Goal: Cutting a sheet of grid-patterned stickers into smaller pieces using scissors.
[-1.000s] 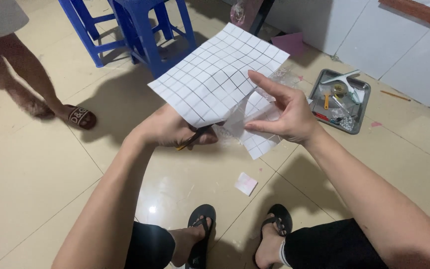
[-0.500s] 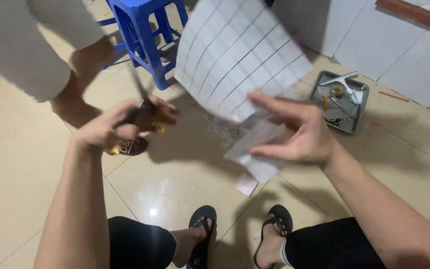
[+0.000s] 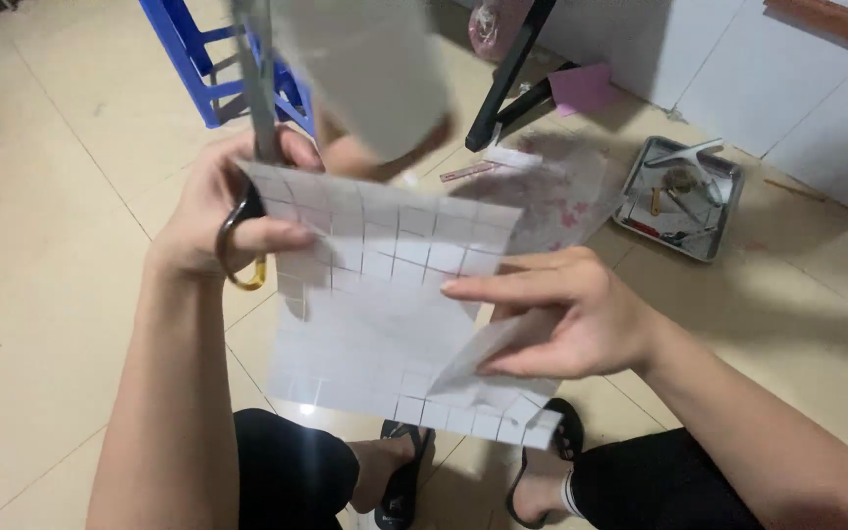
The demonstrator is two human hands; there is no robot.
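Left hand: raised, fingers curled closed through a handle loop.
Right hand: fingers extended leftward — thumb pinching beneath.

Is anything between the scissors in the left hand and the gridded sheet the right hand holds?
Nothing visible. The left hand holds the scissors blades up at the gridded sheet's top left corner, touching or just behind it. The right hand pinches the sheet's right side, clear of the blades.
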